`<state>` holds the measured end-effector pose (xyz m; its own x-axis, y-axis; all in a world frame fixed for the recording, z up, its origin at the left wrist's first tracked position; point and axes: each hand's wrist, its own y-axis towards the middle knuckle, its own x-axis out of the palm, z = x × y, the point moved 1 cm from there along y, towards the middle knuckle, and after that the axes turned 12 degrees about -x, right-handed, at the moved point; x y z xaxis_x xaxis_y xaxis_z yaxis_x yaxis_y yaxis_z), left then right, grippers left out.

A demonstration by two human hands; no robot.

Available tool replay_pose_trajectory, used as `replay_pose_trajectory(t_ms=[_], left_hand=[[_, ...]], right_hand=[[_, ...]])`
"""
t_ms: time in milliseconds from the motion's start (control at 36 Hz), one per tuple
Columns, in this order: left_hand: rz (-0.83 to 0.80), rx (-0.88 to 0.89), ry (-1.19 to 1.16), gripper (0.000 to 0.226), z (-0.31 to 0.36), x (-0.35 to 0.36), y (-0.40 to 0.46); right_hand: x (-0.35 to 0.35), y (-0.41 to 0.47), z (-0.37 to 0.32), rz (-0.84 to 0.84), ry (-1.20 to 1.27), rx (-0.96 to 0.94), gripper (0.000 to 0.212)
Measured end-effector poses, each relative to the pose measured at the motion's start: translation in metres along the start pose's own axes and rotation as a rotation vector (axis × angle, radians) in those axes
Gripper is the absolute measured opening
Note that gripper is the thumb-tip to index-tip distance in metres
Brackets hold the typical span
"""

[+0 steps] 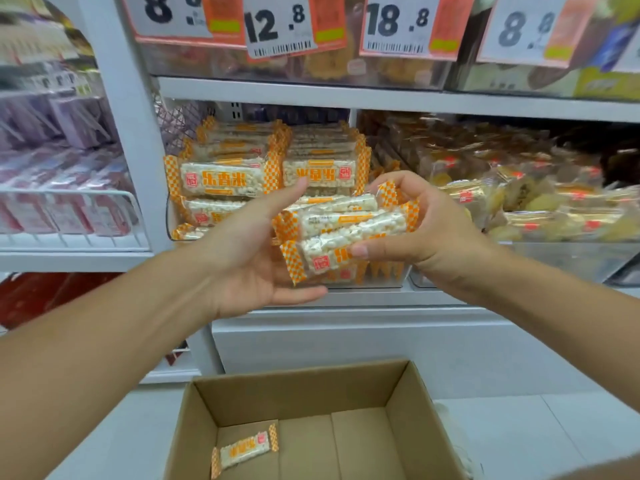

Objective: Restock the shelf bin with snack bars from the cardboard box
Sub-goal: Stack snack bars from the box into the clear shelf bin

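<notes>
At frame centre, head view, a bundle of snack bars [341,233] is pinched by the curled fingers of the right hand [426,233] and steadied at its 9 o'clock end by the spread left hand [249,254], probably squared for stacking. Behind at 12 o'clock, the shelf bin [381,280] is nearly full. At 6 o'clock, the cardboard box [412,420] holds one last bar [244,450].

White shelving [311,95] with price tags [277,26] above a pale, perhaps tiled, floor [554,438].

Price tags [280,26] hang above; yellow-wrapped snacks [519,199] fill the neighbouring bin.
</notes>
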<state>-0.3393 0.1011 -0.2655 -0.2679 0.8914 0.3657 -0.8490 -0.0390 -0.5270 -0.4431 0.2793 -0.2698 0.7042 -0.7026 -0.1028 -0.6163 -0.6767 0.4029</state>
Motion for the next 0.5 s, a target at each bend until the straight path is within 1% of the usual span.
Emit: replay_pose_trajectory(t_ms=[28, 83, 139, 194, 250, 306, 361, 389, 417, 444, 472, 500], left_hand=[[0.039, 0.025, 0.000, 0.054, -0.003, 0.003, -0.003], [0.056, 0.049, -0.066, 0.036, -0.011, 0.011, -0.005], [0.115, 0.064, -0.143, 0.031, -0.017, 0.015, 0.002], [0.175, 0.059, -0.195, 0.039, -0.019, 0.016, 0.010], [0.201, 0.077, -0.220, 0.042, -0.019, 0.016, 0.015], [0.227, 0.098, -0.234, 0.044, -0.017, 0.016, 0.019], [0.232, 0.129, -0.232, 0.044, -0.014, 0.018, 0.016], [0.241, 0.144, -0.221, 0.046, -0.013, 0.020, 0.016], [0.241, 0.150, -0.224, 0.054, -0.013, 0.022, 0.016], [0.223, 0.160, -0.245, 0.065, -0.014, 0.022, 0.017], [0.206, 0.162, -0.260, 0.069, -0.013, 0.023, 0.019], [0.195, 0.161, -0.259, 0.066, -0.013, 0.026, 0.019]], right_hand=[[0.003, -0.001, 0.001, 0.007, -0.028, -0.033, 0.070], [0.009, -0.003, 0.003, 0.007, -0.120, -0.090, 0.074], [0.013, -0.005, 0.005, -0.012, -0.255, -0.147, 0.084], [0.015, -0.007, 0.007, -0.064, -0.414, -0.214, 0.093], [0.017, -0.009, 0.009, -0.099, -0.512, -0.250, 0.093], [0.017, -0.009, 0.010, -0.111, -0.548, -0.268, 0.086], [0.014, -0.009, 0.010, -0.096, -0.579, -0.289, 0.072], [0.013, -0.010, 0.009, -0.083, -0.582, -0.297, 0.066], [0.012, -0.011, 0.010, -0.067, -0.582, -0.300, 0.061], [0.012, -0.012, 0.011, -0.049, -0.575, -0.299, 0.059], [0.012, -0.013, 0.013, -0.032, -0.555, -0.299, 0.057], [0.013, -0.013, 0.014, -0.013, -0.519, -0.296, 0.058]])
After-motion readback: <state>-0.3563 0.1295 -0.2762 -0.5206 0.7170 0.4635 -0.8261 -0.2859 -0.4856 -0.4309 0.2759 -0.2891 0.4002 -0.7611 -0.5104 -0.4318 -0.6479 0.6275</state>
